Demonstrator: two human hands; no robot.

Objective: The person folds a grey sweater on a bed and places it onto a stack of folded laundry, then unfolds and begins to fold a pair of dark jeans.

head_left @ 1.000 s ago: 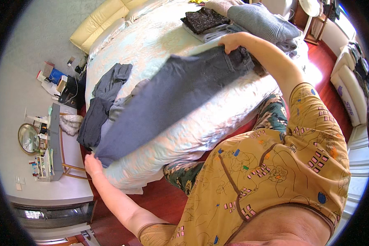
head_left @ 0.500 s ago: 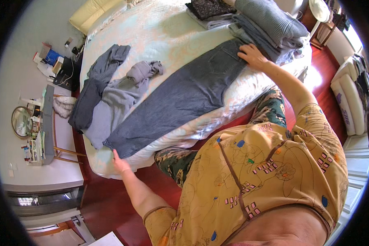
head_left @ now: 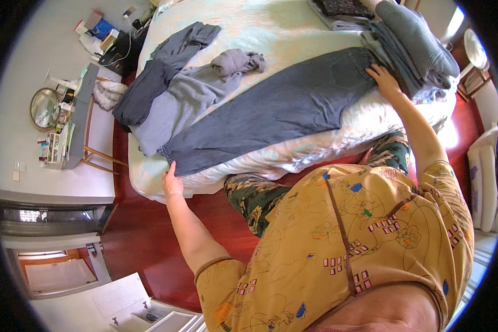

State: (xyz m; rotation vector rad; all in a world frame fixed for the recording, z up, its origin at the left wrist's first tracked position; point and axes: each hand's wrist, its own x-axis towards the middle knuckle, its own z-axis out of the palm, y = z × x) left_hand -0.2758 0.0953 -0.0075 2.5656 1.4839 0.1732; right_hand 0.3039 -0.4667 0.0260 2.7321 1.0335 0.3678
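A pair of dark grey-blue jeans (head_left: 265,113) lies stretched lengthwise along the near side of the bed (head_left: 271,33), legs together and nearly flat. My left hand (head_left: 172,182) pinches the hem at the jeans' left end. At the other end, my right hand (head_left: 387,83) has its fingers closed over the waistband edge, with the thumb side partly hidden. Beyond the trouser legs is a crumpled grey sweatshirt (head_left: 185,105). Darker garments (head_left: 144,94) lie loosely against its left side.
Folded clothes (head_left: 415,50) are piled beside my right hand, with a dark folded stack (head_left: 343,14) behind them. A wall-side dressing table (head_left: 83,119) with a round mirror (head_left: 45,108) stands left of the bed. Red flooring (head_left: 149,243) runs along the bed's near edge.
The view has swung, so the bed and clothes sit higher and further right in the picture. Both hands stay at the same two ends of the jeans, which look little changed.
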